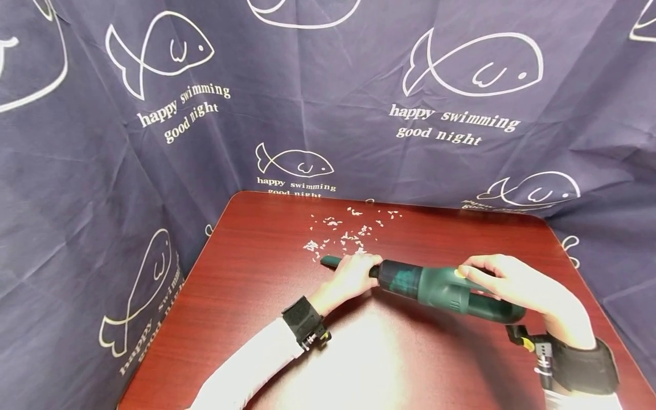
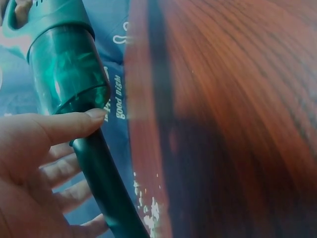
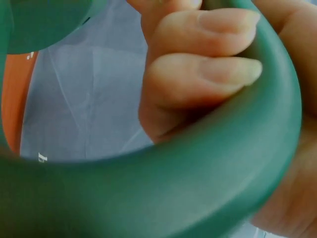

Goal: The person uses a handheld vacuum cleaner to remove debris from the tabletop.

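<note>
A green handheld vacuum cleaner (image 1: pixel 443 287) with a dark see-through dust cup (image 1: pixel 402 279) is held above the red-brown table, its slim nozzle (image 1: pixel 330 261) pointing left. My right hand (image 1: pixel 504 279) grips its loop handle; the right wrist view shows curled fingers (image 3: pixel 208 74) around the handle (image 3: pixel 237 163). My left hand (image 1: pixel 353 276) holds the nozzle just ahead of the dust cup. In the left wrist view its thumb (image 2: pixel 74 126) lies across the joint and the other fingers sit behind the tube (image 2: pixel 106 183). Small white scraps (image 1: pixel 353 236) lie scattered beyond the nozzle tip.
The table (image 1: pixel 246 285) has rounded far corners. A blue-grey cloth (image 1: pixel 359 114) printed with white fish and lettering hangs behind it and along both sides. Wrist bands with small devices are worn on the left wrist (image 1: pixel 302 322) and right wrist (image 1: pixel 584 367).
</note>
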Demonstrator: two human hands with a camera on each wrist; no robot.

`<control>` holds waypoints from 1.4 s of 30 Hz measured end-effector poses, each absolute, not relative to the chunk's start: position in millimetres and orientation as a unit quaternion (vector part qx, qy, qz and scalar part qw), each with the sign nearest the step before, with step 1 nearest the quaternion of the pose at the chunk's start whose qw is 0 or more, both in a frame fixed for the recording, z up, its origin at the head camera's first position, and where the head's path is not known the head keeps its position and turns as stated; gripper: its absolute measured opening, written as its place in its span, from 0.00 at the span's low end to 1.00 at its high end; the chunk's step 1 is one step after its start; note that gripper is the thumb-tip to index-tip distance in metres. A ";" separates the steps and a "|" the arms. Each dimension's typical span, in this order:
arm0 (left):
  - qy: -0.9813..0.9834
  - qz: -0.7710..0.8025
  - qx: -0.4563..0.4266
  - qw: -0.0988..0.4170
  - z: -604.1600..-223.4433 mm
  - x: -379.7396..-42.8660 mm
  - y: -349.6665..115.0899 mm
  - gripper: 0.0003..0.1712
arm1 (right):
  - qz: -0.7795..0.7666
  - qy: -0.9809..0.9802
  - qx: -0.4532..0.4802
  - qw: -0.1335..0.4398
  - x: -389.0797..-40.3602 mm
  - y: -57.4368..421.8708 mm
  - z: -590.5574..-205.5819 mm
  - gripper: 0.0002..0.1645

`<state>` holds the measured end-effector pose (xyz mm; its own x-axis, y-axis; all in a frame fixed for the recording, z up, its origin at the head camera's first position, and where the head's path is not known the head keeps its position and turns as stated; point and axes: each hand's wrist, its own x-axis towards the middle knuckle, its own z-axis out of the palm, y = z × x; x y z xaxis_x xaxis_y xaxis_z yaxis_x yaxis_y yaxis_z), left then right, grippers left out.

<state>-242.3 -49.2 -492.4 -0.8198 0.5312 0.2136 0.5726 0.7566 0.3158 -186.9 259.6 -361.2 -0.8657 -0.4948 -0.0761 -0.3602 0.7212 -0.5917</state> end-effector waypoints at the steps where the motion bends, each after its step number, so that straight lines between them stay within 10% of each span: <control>1: -0.936 -0.187 -0.294 0.055 -491.9 -243.1 -50.0 0.14 | -0.285 0.922 -0.239 0.107 -187.6 258.6 -361.4 0.10; 42: -0.937 -0.216 -0.272 0.035 -497.1 -271.9 -78.7 0.13 | -0.307 0.931 -0.137 0.142 -205.5 219.8 -371.4 0.21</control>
